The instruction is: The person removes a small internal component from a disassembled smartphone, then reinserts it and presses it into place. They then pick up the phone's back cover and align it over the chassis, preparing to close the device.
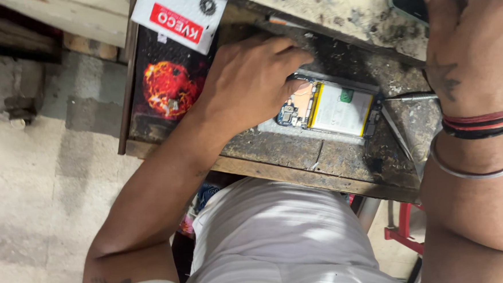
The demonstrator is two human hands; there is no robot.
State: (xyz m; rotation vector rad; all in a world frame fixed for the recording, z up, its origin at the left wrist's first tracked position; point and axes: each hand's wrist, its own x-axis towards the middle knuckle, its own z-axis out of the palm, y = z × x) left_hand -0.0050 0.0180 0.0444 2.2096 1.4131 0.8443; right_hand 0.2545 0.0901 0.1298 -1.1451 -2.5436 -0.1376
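Observation:
An opened phone (336,108) lies on the worn wooden workbench (298,156) with its back off, showing a white battery and a blue circuit board. My left hand (248,81) grips its left end, the thumb pressed on the board and the fingers curled over the far side. At the top right, my right hand (472,38) is closed over a dark device with a teal rim (407,1), which is mostly hidden. Red and black threads and a metal bangle circle that wrist.
A thin metal tool (410,97) lies just right of the opened phone. A white box with a red label (179,16) sits at the bench's far left above a dark mat with a fiery picture (168,88). A red stool (402,231) stands below the bench.

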